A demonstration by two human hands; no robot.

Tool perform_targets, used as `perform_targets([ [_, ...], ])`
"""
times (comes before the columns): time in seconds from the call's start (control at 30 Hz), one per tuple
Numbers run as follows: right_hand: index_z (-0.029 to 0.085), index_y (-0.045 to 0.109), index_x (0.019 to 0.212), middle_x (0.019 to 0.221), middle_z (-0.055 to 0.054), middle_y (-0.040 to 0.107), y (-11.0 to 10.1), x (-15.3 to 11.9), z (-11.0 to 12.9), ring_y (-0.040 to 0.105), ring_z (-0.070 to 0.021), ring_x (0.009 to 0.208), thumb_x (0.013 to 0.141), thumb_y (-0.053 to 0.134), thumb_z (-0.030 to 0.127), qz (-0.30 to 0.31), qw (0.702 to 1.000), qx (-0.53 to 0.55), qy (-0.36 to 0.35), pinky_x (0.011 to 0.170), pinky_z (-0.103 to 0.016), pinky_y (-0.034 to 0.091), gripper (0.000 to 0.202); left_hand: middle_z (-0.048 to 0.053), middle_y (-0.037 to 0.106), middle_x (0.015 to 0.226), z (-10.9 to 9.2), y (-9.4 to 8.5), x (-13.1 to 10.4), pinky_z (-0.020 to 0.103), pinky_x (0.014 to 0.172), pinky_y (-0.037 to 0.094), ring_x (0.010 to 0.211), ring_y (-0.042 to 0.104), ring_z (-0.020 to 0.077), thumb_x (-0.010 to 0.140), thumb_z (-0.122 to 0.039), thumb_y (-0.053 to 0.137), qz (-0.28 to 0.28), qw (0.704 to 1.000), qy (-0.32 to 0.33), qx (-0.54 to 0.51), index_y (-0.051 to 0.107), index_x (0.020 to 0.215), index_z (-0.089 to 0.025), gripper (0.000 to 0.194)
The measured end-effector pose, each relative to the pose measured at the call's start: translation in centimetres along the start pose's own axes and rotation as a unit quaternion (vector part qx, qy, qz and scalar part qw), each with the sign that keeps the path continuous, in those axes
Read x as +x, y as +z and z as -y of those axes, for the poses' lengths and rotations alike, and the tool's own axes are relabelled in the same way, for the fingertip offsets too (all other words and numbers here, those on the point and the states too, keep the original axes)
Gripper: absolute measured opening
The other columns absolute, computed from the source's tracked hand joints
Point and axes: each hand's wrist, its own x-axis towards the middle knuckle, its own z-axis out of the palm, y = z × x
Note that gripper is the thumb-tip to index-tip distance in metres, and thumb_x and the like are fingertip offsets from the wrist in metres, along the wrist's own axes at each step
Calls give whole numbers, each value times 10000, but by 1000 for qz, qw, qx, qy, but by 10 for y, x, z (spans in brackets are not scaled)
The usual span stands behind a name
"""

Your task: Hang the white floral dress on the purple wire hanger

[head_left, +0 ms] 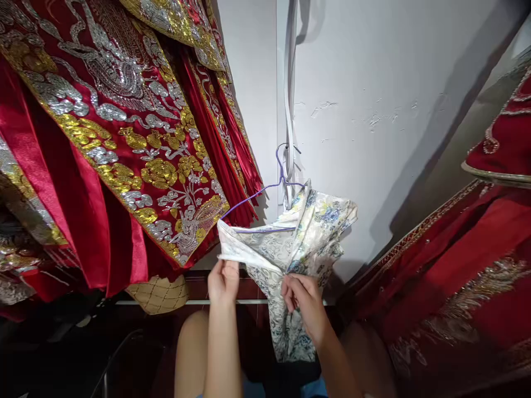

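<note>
The fingertips of the left hand point(224, 281) are hidden by the pale edge of the floral garment point(326, 221); what is gripped there cannot be told. Part of the purple hanger point(259, 192) is covered by the cloth. The sequined red garment point(157, 172) is cut off at the upper left, the red dress point(464, 265) by the right edge. Objects at the lower left are lost in darkness.

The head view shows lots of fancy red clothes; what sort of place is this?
Probably a costume store, dress shop or dressing room; I can't tell which. Sequined red clothing shows at the left, beaded red clothing at the right, and a flowered garment on a purple hanger.
</note>
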Motion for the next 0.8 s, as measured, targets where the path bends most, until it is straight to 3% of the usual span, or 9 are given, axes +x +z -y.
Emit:
perform_targets([
  [0.1, 193, 568, 553, 381, 37, 431, -10, -13, -21, 355, -96, 385, 861, 556, 460, -88, 995, 34, 14, 455, -253, 268, 408, 134, 744, 996, 32, -20, -25, 240, 776, 584, 867, 727, 168, 911, -86, 457, -62, 995, 22, 74, 624, 1245, -100, 373],
  [0.2, 203, 547, 507, 357, 33, 419, -29, -19, -38, 332, -100, 373, 811, 568, 457, -143, 989, 11, 37, 453, -269, 250, 396, 75, 724, 863, 49, -30, -40, 240, 729, 559, 815, 701, 181, 792, -182, 682, -28, 983, -1, 183, 705, 1019, -119, 237],
  [0.3, 207, 537, 481, 340, 29, 409, -49, -18, -49, 305, -104, 369, 780, 547, 460, -133, 985, -61, 97, 464, -280, 254, 392, 13, 653, 761, 50, -27, -51, 209, 667, 498, 698, 618, 133, 688, -332, 816, 46, 970, 1, 240, 674, 813, -142, 268],
  [0.37, 220, 477, 444, 351, 34, 380, -58, -17, -51, 293, -106, 390, 746, 574, 481, -130, 978, -122, 111, 467, -284, 240, 410, -11, 594, 729, 48, -18, -60, 193, 647, 452, 654, 546, 103, 704, -405, 818, 122, 959, 0, 254, 623, 753, -154, 321],
  [0.5, 240, 392, 481, 484, 29, 406, -58, -20, -41, 361, -138, 511, 759, 655, 551, -193, 969, -151, 3, 525, -294, 318, 494, 26, 587, 832, 53, 2, -88, 226, 742, 436, 773, 540, 135, 871, -421, 678, 256, 902, -12, 346, 645, 828, -156, 271],
  [0.6, 242, 643, 698, 740, -36, 649, -45, -26, -29, 581, -227, 779, 789, 673, 612, -121, 992, -33, 10, 775, -333, 473, 382, 55, 595, 912, 65, 15, -107, 258, 811, 433, 869, 550, 171, 935, -387, 599, 347, 830, -6, 437, 663, 867, -156, 249],
  [0.67, 246, 726, 951, 953, -78, 719, -36, -31, -24, 621, -277, 1028, 822, 572, 720, -76, 994, 65, 46, 956, -382, 462, 515, 62, 596, 941, 70, 22, -113, 274, 862, 429, 917, 560, 187, 957, -376, 565, 378, 793, 23, 476, 659, 872, -165, 247],
  [0.73, 224, 711, 1129, 1056, -109, 725, -30, -38, -24, 618, -300, 1133, 851, 434, 793, -31, 984, 146, 96, 1009, -432, 453, 691, 67, 601, 999, 69, 24, -113, 286, 924, 416, 992, 565, 200, 976, -380, 533, 366, 776, 68, 508, 650, 928, -183, 234],
  [0.8, 203, 675, 1220, 1086, -124, 726, -29, -45, -26, 639, -310, 1124, 828, 534, 756, 34, 970, 192, 147, 994, -452, 470, 692, 73, 600, 1130, 63, 19, -109, 302, 1002, 391, 1114, 548, 213, 984, -403, 519, 338, 770, 89, 534, 622, 1079, -216, 234],
])
